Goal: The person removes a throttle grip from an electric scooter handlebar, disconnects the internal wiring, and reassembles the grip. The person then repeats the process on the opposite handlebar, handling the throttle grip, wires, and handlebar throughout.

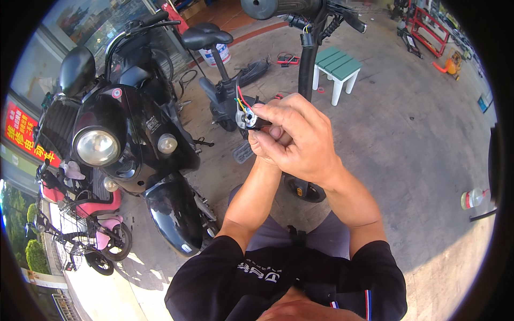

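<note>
Both my hands are raised together in front of the scooter. My right hand is closed, its index finger and thumb pinching a small round metal-and-black part. Thin red, yellow and green wires rise from its end. My left hand is closed against the same part, with most of its fingers hidden behind the right hand. Just beyond stands an electric scooter with a black stem, a rubber handlebar grip and a black saddle. I cannot tell what the small part is.
A black motorcycle with a round headlight stands close on my left, with pink scooters behind it. Ahead right is a green-topped stool. A red meter and a white bucket are farther off. A bottle lies at right.
</note>
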`<state>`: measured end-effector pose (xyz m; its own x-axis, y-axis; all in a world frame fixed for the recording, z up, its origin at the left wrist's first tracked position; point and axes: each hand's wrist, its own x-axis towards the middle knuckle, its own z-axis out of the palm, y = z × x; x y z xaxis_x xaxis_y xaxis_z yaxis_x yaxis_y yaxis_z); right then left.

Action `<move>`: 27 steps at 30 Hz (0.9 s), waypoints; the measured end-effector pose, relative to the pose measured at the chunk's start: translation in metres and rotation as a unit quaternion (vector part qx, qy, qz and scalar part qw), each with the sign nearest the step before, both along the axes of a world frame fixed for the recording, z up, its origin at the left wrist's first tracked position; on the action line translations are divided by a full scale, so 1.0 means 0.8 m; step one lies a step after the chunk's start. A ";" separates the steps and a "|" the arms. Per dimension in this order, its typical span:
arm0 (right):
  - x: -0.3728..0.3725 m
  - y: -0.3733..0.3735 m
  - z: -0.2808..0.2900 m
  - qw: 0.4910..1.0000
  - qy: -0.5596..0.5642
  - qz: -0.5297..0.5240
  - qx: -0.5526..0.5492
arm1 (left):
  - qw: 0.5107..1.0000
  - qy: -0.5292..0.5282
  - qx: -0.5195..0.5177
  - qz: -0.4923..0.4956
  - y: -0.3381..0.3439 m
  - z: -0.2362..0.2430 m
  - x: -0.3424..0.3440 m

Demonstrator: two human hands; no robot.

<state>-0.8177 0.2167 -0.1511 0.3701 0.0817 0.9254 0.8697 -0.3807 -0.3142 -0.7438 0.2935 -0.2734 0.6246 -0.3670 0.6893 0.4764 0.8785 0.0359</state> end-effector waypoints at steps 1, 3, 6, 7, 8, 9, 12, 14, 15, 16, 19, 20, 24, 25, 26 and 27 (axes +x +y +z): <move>0.001 0.000 0.000 1.000 0.002 0.002 0.003 | 1.000 0.000 -0.003 -0.001 0.000 0.000 0.001; 0.001 0.001 0.000 1.000 0.007 0.003 0.006 | 1.000 -0.003 -0.002 0.004 0.000 0.001 0.002; 0.000 0.002 -0.001 1.000 0.008 -0.007 0.001 | 1.000 -0.004 -0.003 0.006 0.000 0.000 0.000; -0.001 0.003 -0.001 1.000 0.003 -0.013 -0.003 | 1.000 -0.005 -0.003 0.008 0.002 -0.001 -0.001; -0.002 0.004 -0.001 1.000 0.000 -0.020 -0.008 | 1.000 -0.005 -0.002 0.011 0.002 -0.001 -0.001; -0.003 0.004 -0.002 1.000 -0.002 -0.025 -0.012 | 1.000 -0.005 -0.002 0.011 0.002 -0.001 -0.002; -0.006 0.006 -0.003 0.999 -0.004 -0.036 -0.025 | 1.000 -0.007 -0.005 0.010 0.002 -0.003 -0.003; -0.007 0.007 -0.004 0.999 -0.004 -0.040 -0.029 | 1.000 -0.006 -0.005 0.010 0.001 -0.003 -0.003; -0.007 0.008 -0.004 0.999 -0.003 -0.041 -0.030 | 1.000 -0.006 -0.005 0.012 0.000 -0.004 -0.003; -0.007 0.009 -0.003 0.999 -0.002 -0.042 -0.031 | 1.000 -0.006 -0.005 0.012 0.000 -0.004 -0.003; -0.008 0.009 -0.003 0.998 -0.003 -0.045 -0.038 | 1.000 -0.005 -0.005 0.011 -0.001 -0.004 -0.003; -0.008 0.010 -0.002 0.998 -0.004 -0.046 -0.041 | 1.000 -0.006 -0.003 0.012 -0.001 -0.004 -0.004; -0.007 0.010 -0.001 0.998 -0.008 -0.050 -0.045 | 1.000 -0.006 -0.001 0.015 -0.002 -0.004 -0.006; -0.007 0.009 0.000 0.998 -0.006 -0.049 -0.045 | 1.000 -0.005 0.000 0.014 -0.002 -0.004 -0.006; -0.007 0.009 0.000 0.998 -0.002 -0.048 -0.045 | 1.000 -0.005 0.000 0.017 -0.002 -0.004 -0.006; -0.007 0.009 0.000 0.998 -0.002 -0.046 -0.042 | 1.000 -0.006 0.001 0.018 -0.002 -0.004 -0.006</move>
<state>-0.8236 0.2240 -0.1513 0.3752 0.1258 0.9184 0.8313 -0.4841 -0.2733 -0.7485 0.2922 -0.2770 0.6293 -0.3453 0.6963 0.4437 0.8952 0.0430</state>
